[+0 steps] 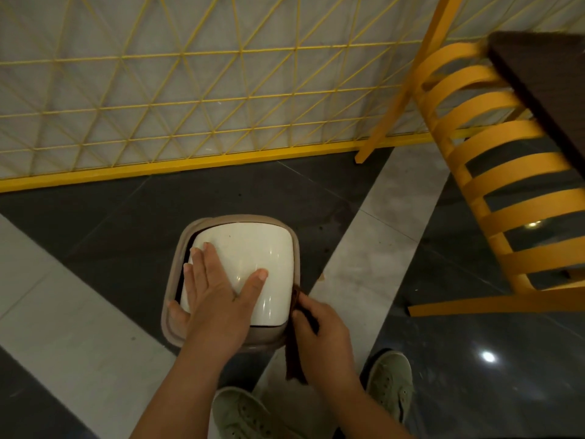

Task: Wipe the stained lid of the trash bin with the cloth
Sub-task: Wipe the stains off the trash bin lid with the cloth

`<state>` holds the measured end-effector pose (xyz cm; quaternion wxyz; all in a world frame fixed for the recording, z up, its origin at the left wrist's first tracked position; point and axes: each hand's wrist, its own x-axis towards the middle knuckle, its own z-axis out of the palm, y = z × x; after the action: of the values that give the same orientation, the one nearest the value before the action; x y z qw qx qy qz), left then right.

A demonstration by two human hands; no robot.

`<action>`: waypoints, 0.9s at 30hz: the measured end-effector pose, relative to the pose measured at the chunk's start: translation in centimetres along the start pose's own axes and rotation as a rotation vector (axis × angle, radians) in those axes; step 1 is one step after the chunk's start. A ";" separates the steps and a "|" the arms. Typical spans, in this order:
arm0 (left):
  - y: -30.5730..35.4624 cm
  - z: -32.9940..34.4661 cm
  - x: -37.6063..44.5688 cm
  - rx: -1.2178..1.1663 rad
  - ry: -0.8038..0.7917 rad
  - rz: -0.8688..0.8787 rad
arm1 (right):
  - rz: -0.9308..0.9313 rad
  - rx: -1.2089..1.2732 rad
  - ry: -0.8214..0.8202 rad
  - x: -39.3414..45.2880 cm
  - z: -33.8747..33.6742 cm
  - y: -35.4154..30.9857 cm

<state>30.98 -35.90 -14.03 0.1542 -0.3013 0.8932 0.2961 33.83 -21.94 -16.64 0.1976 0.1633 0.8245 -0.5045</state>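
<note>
A small trash bin with a beige rim (297, 248) stands on the floor below me. Its glossy white lid (253, 248) faces up, tilted a little inside the rim. My left hand (215, 289) lies flat on the lid's left half, fingers spread, thumb stretched toward the lid's middle. My right hand (319, 327) is at the bin's right front corner, closed on a dark brown cloth (294, 353). The cloth touches the rim's right edge and hangs down past the bin's side.
A yellow metal mesh fence (190, 90) runs along the wall behind the bin. A yellow slatted chair (493, 172) and a dark table edge (544, 90) stand to the right. My two grey-green shoes (392, 378) are on the tiled floor just below the bin.
</note>
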 end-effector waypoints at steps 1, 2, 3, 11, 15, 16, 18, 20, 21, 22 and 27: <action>0.0 0.0 0.0 -0.001 -0.006 -0.002 | -0.019 -0.026 0.017 1.1 0.1 -0.2; 0.0 0.0 -0.1 -0.001 -0.011 -0.006 | -0.040 -0.044 0.041 2.4 0.2 -0.7; 0.0 0.1 -0.2 0.004 -0.013 -0.011 | -0.053 -0.048 0.065 3.8 0.3 -1.4; 0.1 -0.2 0.0 0.055 -0.028 -0.023 | -0.142 -0.139 0.060 2.9 0.1 -1.2; 0.0 -1.0 0.2 0.165 -0.036 0.073 | -0.156 -0.233 -0.046 0.8 -2.6 0.7; 0.0 -1.2 0.0 0.190 -0.053 0.102 | -0.181 -0.214 -0.005 1.1 -3.3 0.1; -0.1 -1.7 -0.4 0.217 -0.046 0.139 | -0.246 -0.131 0.103 2.2 -4.4 -2.3; -0.2 -2.6 -0.9 0.203 0.007 0.116 | -0.375 -0.135 0.150 3.6 -4.9 -5.7; -0.4 -3.2 -1.1 0.194 0.027 0.084 | -0.456 -0.180 0.145 4.4 -4.9 -7.6; -0.6 -3.7 -1.4 0.190 0.032 0.052 | -0.543 -0.235 0.132 5.2 -4.6 -9.4; -2.1 -4.2 -3.3 0.267 -0.076 0.004 | -0.756 -0.647 -0.169 9.0 -2.3 -12.9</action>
<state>34.39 -38.40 -10.15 0.2262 -0.2650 0.9187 0.1863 19.61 -24.92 -10.21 0.1073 -0.2579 0.9212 -0.2708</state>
